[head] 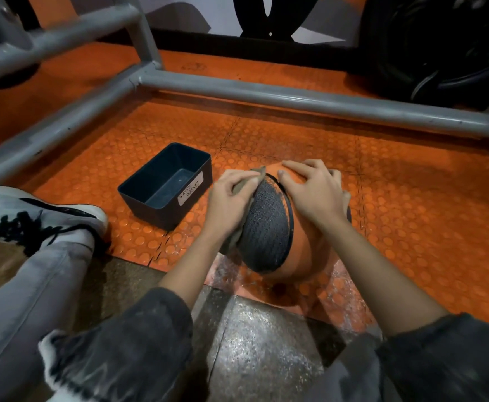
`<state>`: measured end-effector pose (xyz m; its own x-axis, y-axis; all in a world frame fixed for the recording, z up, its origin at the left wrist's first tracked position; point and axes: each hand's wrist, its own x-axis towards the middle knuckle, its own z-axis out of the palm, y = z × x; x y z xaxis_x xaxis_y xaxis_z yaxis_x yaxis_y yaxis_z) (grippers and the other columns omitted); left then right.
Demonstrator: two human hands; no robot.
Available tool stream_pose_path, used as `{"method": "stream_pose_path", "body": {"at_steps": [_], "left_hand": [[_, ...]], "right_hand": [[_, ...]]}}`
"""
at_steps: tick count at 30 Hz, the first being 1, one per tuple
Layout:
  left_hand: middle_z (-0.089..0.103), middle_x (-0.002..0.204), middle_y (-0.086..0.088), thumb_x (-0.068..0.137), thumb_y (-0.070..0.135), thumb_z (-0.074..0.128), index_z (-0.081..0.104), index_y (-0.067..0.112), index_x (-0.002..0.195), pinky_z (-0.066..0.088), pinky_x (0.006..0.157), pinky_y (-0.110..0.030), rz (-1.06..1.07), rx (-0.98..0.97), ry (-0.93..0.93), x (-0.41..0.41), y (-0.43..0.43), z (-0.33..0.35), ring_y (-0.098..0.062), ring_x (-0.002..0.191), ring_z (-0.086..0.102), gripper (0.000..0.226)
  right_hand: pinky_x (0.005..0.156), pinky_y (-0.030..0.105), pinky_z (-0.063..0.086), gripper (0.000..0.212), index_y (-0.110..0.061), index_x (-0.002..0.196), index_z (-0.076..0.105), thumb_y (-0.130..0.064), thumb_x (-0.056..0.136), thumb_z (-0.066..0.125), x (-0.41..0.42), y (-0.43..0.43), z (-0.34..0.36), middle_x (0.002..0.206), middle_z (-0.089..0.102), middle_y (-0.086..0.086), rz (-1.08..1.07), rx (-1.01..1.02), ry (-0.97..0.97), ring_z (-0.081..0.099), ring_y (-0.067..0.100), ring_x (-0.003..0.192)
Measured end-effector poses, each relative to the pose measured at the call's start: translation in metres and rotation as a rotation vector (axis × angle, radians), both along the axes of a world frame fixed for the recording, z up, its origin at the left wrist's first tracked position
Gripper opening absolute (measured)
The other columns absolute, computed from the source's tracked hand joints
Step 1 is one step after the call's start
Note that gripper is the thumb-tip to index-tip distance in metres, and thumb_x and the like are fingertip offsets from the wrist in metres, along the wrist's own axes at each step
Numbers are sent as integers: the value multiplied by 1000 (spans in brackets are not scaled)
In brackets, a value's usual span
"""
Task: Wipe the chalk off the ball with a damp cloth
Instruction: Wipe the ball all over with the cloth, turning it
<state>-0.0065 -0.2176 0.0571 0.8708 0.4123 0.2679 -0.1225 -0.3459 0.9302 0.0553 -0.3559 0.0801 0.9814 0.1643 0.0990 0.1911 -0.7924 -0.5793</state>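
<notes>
An orange ball (301,250) with a dark grey textured panel (266,227) rests on the orange studded floor mat in front of me. My left hand (231,198) presses a grey-brown cloth (246,184) against the ball's left side, fingers bent over the cloth. My right hand (316,190) lies on the ball's upper right, fingers spread across its orange surface. The cloth's lower part shows beneath my left wrist. No chalk marks are plain on the visible part of the ball.
A dark rectangular bin (166,184) labelled "WASTE BASKET" stands left of the ball. Grey metal frame tubes (295,100) run behind and to the left. My shoe (43,216) and leg lie at the left. A black tyre (440,44) sits far right.
</notes>
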Motion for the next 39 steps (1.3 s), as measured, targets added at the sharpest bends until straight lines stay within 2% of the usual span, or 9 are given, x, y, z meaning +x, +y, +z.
{"method": "stream_pose_path", "body": {"at_steps": [4, 13, 17, 20, 23, 26, 29, 34, 39], "left_hand": [[56, 95, 19, 87, 21, 61, 72, 20, 98, 42, 92, -27, 2, 178, -166, -14, -22, -9, -6, 97, 56, 15], [60, 102, 2, 91, 19, 57, 67, 13, 106, 36, 85, -17, -134, 568, -418, -45, -28, -51, -17, 91, 54, 19], [58, 103, 2, 92, 20, 58, 61, 15, 110, 46, 72, -29, -288, 786, -453, -62, -33, -72, -19, 82, 54, 19], [53, 103, 4, 91, 19, 58, 60, 16, 111, 40, 79, -22, -112, 726, -479, -50, -20, -50, -17, 87, 51, 20], [54, 100, 4, 91, 19, 58, 68, 10, 107, 39, 87, -20, 119, 411, -321, -15, 2, -6, -13, 95, 52, 22], [59, 98, 4, 91, 24, 58, 72, 14, 103, 44, 93, -37, 66, 254, -63, 12, 7, 6, -12, 98, 56, 21], [61, 94, 8, 88, 26, 59, 73, 17, 97, 43, 94, -45, 77, 256, -91, 6, -1, -2, -17, 96, 59, 19], [62, 95, 5, 87, 24, 57, 73, 11, 98, 35, 85, -15, 105, 309, -266, -31, -33, -27, -16, 92, 55, 23], [63, 95, -1, 90, 21, 58, 72, 10, 99, 34, 81, -11, -80, 540, -335, -64, -52, -70, -16, 84, 54, 20]], "right_hand": [[103, 54, 29, 44, -50, 117, 59, -68, 80, 42, 12, 1, 3, 133, 48, -15, 8, 41, 34, 35, 23, 129], [105, 55, 28, 35, -48, 114, 62, -61, 83, 50, 17, 12, 12, 135, 50, -13, 58, 8, 45, 36, 28, 128], [104, 55, 30, 36, -49, 114, 62, -61, 82, 50, 20, 10, 14, 136, 51, -14, 60, 14, 45, 37, 30, 129], [104, 56, 28, 36, -49, 114, 62, -61, 84, 49, 21, 9, 13, 135, 50, -14, 60, 16, 48, 36, 29, 129], [104, 56, 26, 37, -50, 114, 61, -63, 83, 48, 19, 12, 11, 134, 50, -16, 55, 3, 39, 35, 25, 128], [104, 56, 26, 40, -48, 114, 62, -65, 82, 47, 15, 18, 11, 131, 51, -14, 57, -7, 25, 35, 24, 127], [101, 55, 22, 38, -49, 114, 61, -64, 83, 48, 14, 19, 11, 131, 50, -14, 34, -11, 25, 33, 23, 128], [101, 56, 23, 34, -47, 113, 63, -59, 84, 49, 15, 16, 11, 134, 50, -13, 10, 12, 34, 33, 25, 130], [101, 53, 25, 35, -47, 113, 63, -58, 82, 52, 16, 9, 11, 134, 51, -12, -37, 55, 39, 33, 26, 130]]}}
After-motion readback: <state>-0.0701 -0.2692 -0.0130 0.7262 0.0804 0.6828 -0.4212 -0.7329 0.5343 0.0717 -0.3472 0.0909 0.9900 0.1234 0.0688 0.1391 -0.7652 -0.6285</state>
